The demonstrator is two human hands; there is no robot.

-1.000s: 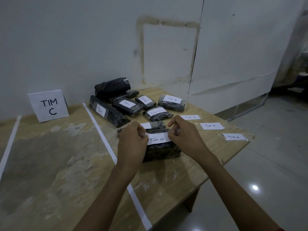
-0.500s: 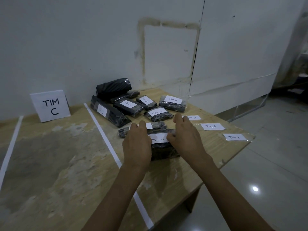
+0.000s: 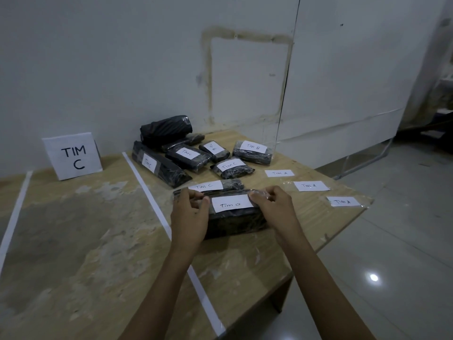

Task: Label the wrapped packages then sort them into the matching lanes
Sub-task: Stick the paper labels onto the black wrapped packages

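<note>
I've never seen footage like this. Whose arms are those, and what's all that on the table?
No machine here: a person wears a head camera looking down at their own arms. The left hand and right hand grip the ends of a black plastic-wrapped package labelled TIM B, lying on a worn wooden table divided by white tape strips. Behind it lie more labelled black packages; three loose white TIM A labels lie to the right, and a white TIM C sign stands at the left.

The packages (image 3: pixel 171 173) wear glossy, crinkled black plastic film with matt white paper labels (image 3: pixel 231 203); the counter (image 3: pixel 73 229) is pale wood (scuffed and patchy, rough-looking).
</note>
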